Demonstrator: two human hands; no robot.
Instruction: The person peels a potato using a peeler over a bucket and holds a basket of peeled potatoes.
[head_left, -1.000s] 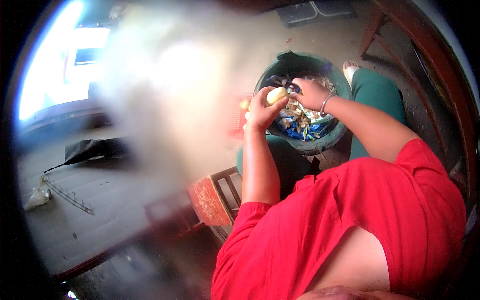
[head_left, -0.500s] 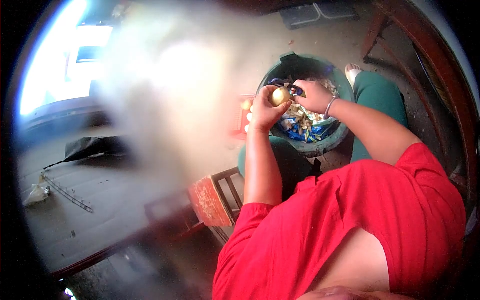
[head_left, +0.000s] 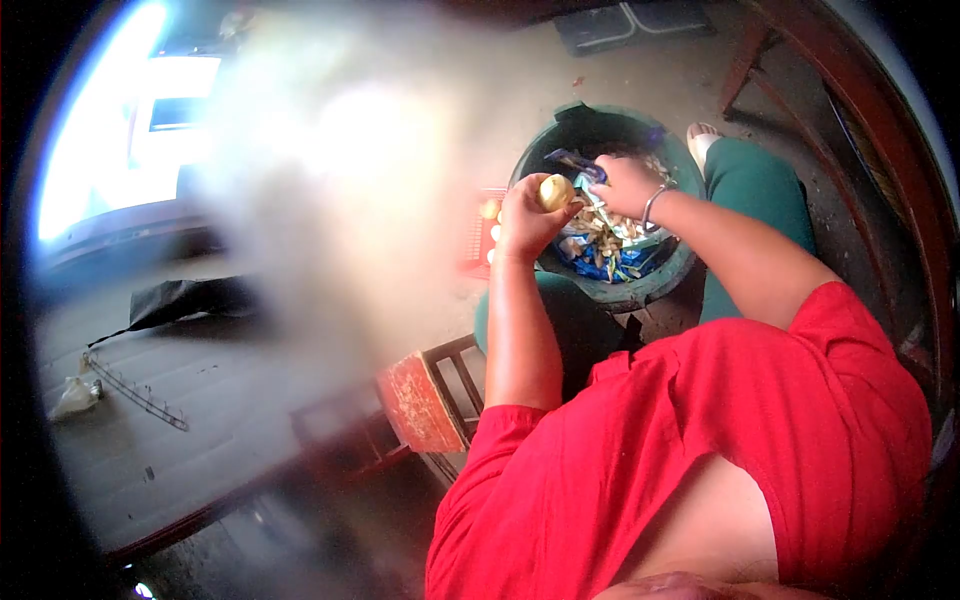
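Observation:
My left hand [head_left: 530, 220] is closed around a round, pale yellow potato [head_left: 556, 192], which looks peeled, over the near left part of a green tub [head_left: 640, 296]. To its right, my right hand [head_left: 628, 188] is curled and slightly blurred above the tub; its fingertips hide whatever it grips. A dark blue, strip-like thing [head_left: 576, 162] shows beside those fingers, but I cannot tell whether it is held or lies in the tub. Brown and pale peelings [head_left: 606, 232] fill the tub, along with a blue plastic wrapper [head_left: 600, 268].
Left of the tub, a red basket [head_left: 478, 235] holds several pale round pieces. A worn red wooden stool [head_left: 425, 402] stands by my left elbow. On the left is a grey tabletop [head_left: 230, 400] with a black bag [head_left: 185, 300]. A wooden frame [head_left: 850, 75] rises at right.
My right hand has moved slightly right, away from the potato. My left hand and the potato have shifted a little left, and the potato shows more of its surface.

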